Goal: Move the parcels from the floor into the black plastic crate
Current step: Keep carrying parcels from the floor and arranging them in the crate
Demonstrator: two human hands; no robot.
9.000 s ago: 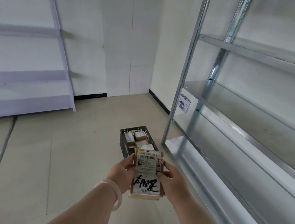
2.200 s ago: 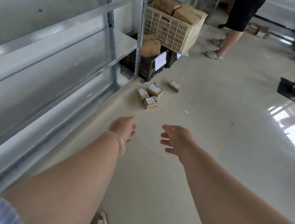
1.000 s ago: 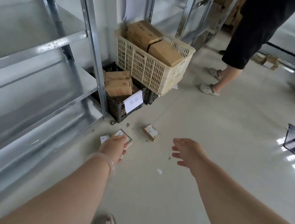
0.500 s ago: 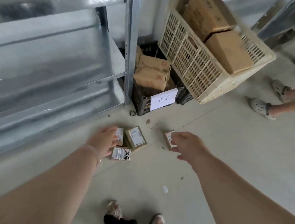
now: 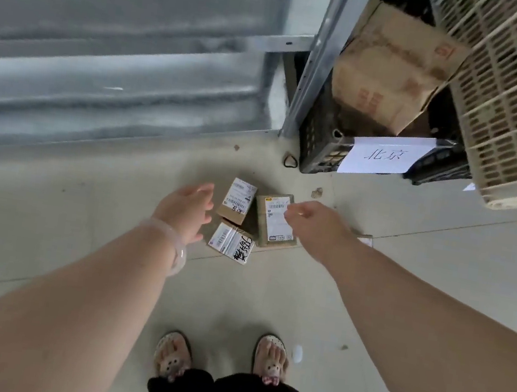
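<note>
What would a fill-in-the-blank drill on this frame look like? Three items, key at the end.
1. The crate carrying the white sign is ____ in colour.
2. The bracelet sits on the ____ wrist.
3. The right hand reaches over a parcel that is the ____ of the three lying between the hands.

Missing words: black; left; largest
</note>
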